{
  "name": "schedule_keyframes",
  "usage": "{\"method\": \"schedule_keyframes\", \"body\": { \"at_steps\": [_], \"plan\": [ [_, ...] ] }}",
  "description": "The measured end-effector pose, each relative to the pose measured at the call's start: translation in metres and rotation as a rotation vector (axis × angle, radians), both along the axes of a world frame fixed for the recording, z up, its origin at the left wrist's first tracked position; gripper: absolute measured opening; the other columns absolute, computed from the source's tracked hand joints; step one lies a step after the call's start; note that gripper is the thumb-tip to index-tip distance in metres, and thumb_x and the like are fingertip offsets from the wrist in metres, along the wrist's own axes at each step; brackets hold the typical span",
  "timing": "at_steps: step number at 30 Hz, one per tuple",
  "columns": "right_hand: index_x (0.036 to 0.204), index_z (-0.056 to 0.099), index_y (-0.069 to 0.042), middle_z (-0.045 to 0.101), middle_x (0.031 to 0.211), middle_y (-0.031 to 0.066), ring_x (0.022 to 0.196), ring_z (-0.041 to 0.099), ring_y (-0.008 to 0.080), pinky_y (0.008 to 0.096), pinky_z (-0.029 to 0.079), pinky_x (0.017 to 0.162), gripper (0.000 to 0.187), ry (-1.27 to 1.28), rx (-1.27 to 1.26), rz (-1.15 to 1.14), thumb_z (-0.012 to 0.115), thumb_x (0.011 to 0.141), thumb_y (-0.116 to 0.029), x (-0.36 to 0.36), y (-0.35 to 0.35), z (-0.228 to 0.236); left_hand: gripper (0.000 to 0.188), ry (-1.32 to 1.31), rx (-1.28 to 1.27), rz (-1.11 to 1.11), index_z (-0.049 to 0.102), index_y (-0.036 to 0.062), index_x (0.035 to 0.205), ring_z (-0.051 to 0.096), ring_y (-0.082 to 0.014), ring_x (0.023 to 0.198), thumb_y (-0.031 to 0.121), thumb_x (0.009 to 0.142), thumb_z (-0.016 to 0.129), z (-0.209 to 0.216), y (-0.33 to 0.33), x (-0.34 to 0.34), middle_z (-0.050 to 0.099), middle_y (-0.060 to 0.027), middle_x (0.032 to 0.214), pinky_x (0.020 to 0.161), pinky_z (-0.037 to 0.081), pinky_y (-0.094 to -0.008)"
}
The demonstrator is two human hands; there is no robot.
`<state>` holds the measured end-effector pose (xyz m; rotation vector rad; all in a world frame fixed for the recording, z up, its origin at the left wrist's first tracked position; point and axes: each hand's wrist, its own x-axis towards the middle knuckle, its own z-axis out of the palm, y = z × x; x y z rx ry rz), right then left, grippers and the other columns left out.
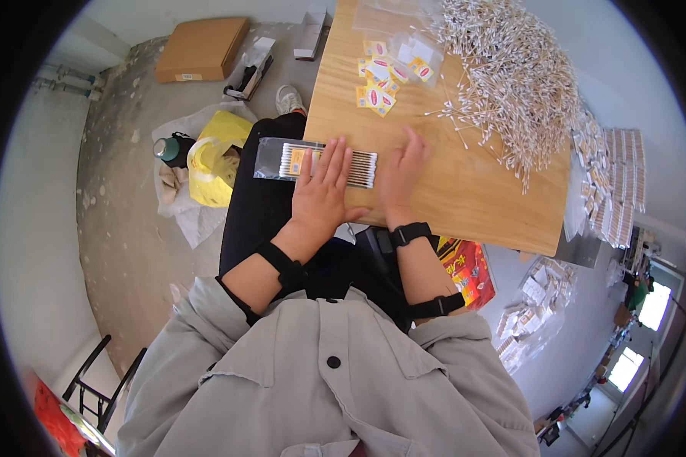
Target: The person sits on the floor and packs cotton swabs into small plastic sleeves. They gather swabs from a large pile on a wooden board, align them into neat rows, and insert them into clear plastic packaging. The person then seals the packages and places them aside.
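Note:
A flat row of cotton swabs (364, 169) lies at the table's near left edge, partly inside a clear plastic sleeve (267, 158) that sticks out past the edge. A yellow-and-white card (296, 161) shows among the swabs. My left hand (322, 190) rests flat on top of them, fingers stretched out, and covers the middle of the row. Just right of the swab ends, my right hand (404, 167) is held on edge, slightly blurred, its fingers loosely bent and nothing visible in it.
A large heap of loose cotton swabs (511, 72) covers the table's far right. Several yellow-and-white cards (377, 76) lie left of it beside clear bags (419, 49). Packed swabs (621, 175) are stacked beyond the right edge. On the floor are a yellow bag (209, 175) and cardboard box (202, 49).

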<state>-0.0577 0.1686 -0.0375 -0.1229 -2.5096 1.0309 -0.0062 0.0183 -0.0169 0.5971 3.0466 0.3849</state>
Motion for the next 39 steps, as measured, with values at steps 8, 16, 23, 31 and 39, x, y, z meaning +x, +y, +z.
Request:
{"method": "schedule_keyframes", "body": {
  "at_steps": [8,16,23,31,39],
  "plan": [
    [0.128,0.049,0.002,0.049,0.124,0.0162,0.117,0.051,0.0268,0.0378,0.04,0.104,0.031,0.015,-0.849,-0.056,0.044,0.101,-0.011,0.015,-0.014,0.002,0.113,-0.034,-0.033,0.001,0.025,-0.0024,0.152,0.014,-0.0259,0.151,0.069,0.073,0.064,0.002,0.0,0.0,0.02,-0.014,0.161,0.12,0.012,-0.0509],
    [0.126,0.052,0.0,0.052,0.124,0.016,0.116,0.053,0.0282,0.038,0.04,0.103,0.035,-0.064,-0.656,0.002,0.06,0.094,-0.011,0.016,-0.02,0.0,0.112,-0.036,-0.048,0.002,0.025,-0.0017,0.152,0.014,-0.0255,0.151,0.068,0.073,0.064,0.001,0.0,-0.001,0.019,-0.0138,0.161,0.12,0.011,-0.0509],
    [0.109,0.063,-0.005,0.052,0.11,0.0175,0.107,0.049,0.0356,0.0453,0.041,0.094,0.042,-0.037,0.115,0.15,0.079,0.071,-0.011,-0.005,0.018,0.01,0.114,-0.037,-0.006,0.005,0.024,-0.0014,0.152,0.014,-0.0255,0.151,0.068,0.071,0.066,0.003,0.001,0.0,0.02,-0.0139,0.161,0.12,0.013,-0.0511],
    [0.124,0.057,-0.002,0.05,0.119,0.0206,0.116,0.045,0.037,0.0462,0.036,0.101,0.042,-0.003,0.297,-0.289,0.067,0.086,-0.016,0.0,0.074,-0.006,0.115,-0.012,-0.008,0.005,0.024,-0.0024,0.151,0.014,-0.0256,0.151,0.069,0.071,0.066,0.001,0.002,0.0,0.02,-0.0144,0.161,0.12,0.013,-0.0511],
    [0.126,0.053,0.0,0.051,0.118,0.0192,0.115,0.047,0.0369,0.0478,0.037,0.099,0.042,0.066,0.288,0.037,0.058,0.085,-0.006,0.0,-0.007,0.008,0.113,-0.053,-0.031,0.007,0.025,-0.0016,0.152,0.013,-0.0257,0.151,0.071,0.073,0.061,0.002,0.002,-0.001,0.021,-0.0137,0.161,0.12,0.011,-0.0508]
  ]
}}
